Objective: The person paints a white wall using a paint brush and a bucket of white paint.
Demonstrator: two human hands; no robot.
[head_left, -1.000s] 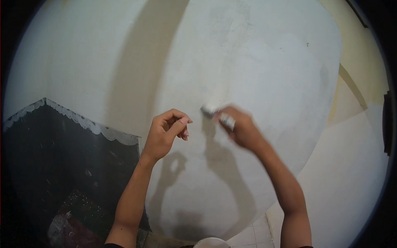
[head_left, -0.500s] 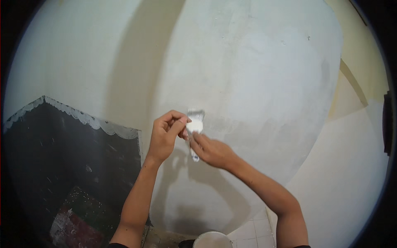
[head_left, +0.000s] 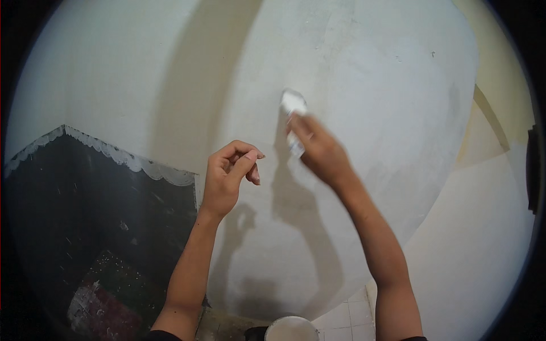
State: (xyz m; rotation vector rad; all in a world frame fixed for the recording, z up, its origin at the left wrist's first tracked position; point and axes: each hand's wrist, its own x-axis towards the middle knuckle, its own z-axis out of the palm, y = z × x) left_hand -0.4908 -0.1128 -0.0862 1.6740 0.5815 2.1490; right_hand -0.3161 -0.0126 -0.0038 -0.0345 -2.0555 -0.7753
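Note:
My right hand (head_left: 327, 150) grips a paintbrush (head_left: 294, 102) around its white-smeared handle, fingers wrapped about it. The brush head is coated in white and points up toward the pale wall (head_left: 375, 96); I cannot tell whether the bristles touch it. Motion smears the brush and fingers a little. Lower and to the left, my left hand (head_left: 227, 176) is raised before the wall with its fingers curled and its thumb pressed toward the index finger. Nothing shows between them, though something small could be hidden there. The two hands are apart.
A round pale bucket (head_left: 292, 329) stands below at the bottom edge, by white floor tiles (head_left: 344, 318). At left is a dark panel (head_left: 131, 210) with a scalloped pale border. A red and green paint-spattered thing (head_left: 108, 301) lies low left. Shadows of my arms fall on the wall.
My right hand has carried the paintbrush up and to the right, away from my left hand, which was beside the brush head. The left hand has stayed nearly in place.

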